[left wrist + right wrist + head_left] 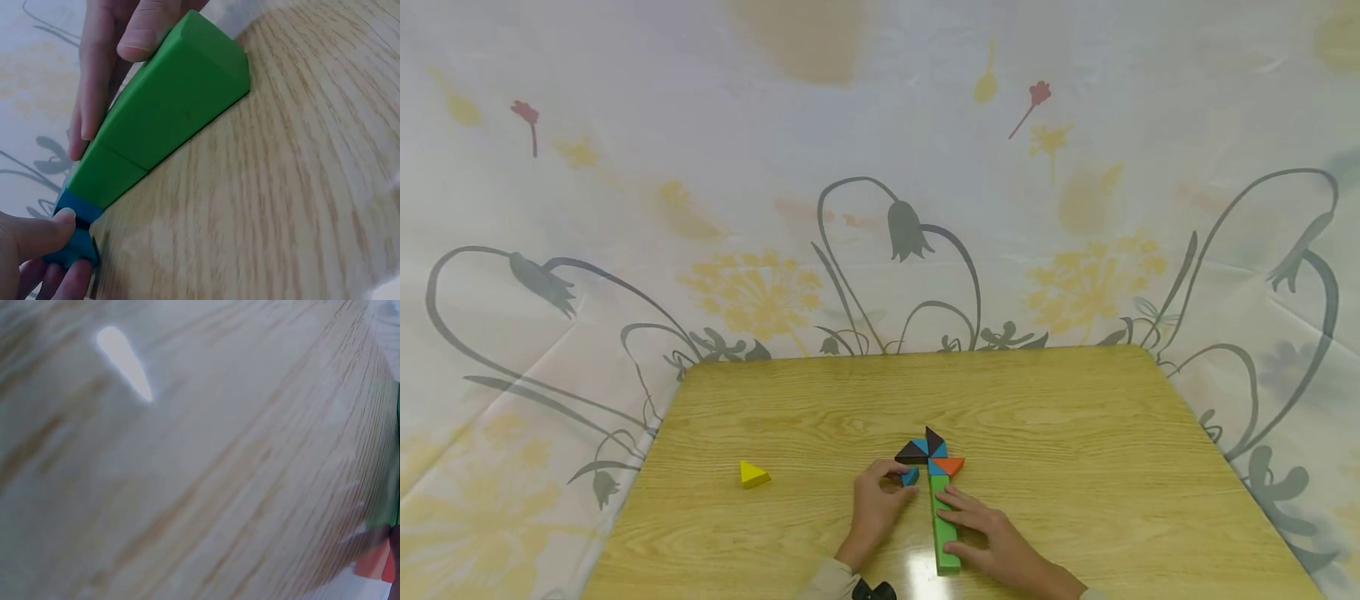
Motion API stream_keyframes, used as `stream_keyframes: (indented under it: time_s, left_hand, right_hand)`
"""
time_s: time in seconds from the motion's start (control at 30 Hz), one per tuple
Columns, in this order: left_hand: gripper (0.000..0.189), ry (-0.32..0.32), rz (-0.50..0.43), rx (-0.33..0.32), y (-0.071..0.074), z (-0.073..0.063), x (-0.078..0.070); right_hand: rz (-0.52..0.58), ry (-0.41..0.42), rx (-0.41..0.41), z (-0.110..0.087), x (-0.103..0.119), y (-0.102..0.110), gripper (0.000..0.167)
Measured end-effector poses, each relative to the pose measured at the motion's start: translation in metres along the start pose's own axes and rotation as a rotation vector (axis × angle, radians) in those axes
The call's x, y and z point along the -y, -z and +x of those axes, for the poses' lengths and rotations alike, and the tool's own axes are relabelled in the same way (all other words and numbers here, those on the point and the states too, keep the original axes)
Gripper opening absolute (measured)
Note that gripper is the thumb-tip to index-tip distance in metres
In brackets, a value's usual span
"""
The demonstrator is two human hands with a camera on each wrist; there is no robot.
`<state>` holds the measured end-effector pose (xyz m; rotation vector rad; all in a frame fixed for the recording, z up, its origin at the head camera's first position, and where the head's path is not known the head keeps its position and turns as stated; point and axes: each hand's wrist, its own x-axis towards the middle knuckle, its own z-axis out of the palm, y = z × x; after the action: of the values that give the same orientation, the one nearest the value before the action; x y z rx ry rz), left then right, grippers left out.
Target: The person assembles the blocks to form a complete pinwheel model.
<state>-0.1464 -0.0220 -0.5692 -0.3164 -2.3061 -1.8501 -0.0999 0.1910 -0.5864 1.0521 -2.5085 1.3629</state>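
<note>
My left hand (877, 504) pinches a blue triangular block (910, 477) between thumb and fingers, just left of a pinwheel shape of blocks. In the left wrist view the blue block (75, 249) lies close to another blue piece (80, 206). The pinwheel has black triangles (913, 453), blue triangles and an orange triangle (951, 466). Below it runs a stem of green blocks (945, 533), with a seam showing in the left wrist view. My right hand (1000, 542) rests its fairly straight fingers and thumb along the stem's right side.
A yellow triangular block (753, 475) lies apart on the left of the wooden table (1075, 417). A flower-patterned cloth (880, 125) rises behind the table and at its sides. Mostly bare tabletop fills the right wrist view, with an orange block (373, 562) at its right edge.
</note>
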Motion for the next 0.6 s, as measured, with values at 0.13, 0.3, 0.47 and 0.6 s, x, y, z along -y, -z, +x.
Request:
stream_keyframes:
  time_s: [0.13,0.3,0.47,0.6]
  left_hand:
    - [0.023,-0.023,0.018,-0.027,-0.005,0.0,0.008]
    - [0.017,0.057,0.071,-0.046,-0.01,-0.002,0.007]
    - [0.016,0.061,0.081,-0.065,-0.013,-0.002,0.007]
    - [0.016,0.02,0.078,-0.075,-0.014,-0.001,0.01]
  right_hand:
    - [0.005,-0.008,0.001,0.0,0.001,0.0,0.043]
    - [0.007,0.008,0.002,0.001,0.001,0.0,0.043]
    - [0.026,-0.001,0.003,0.0,0.001,0.0,0.043]
    - [0.025,-0.008,-0.007,0.0,0.002,0.0,0.044]
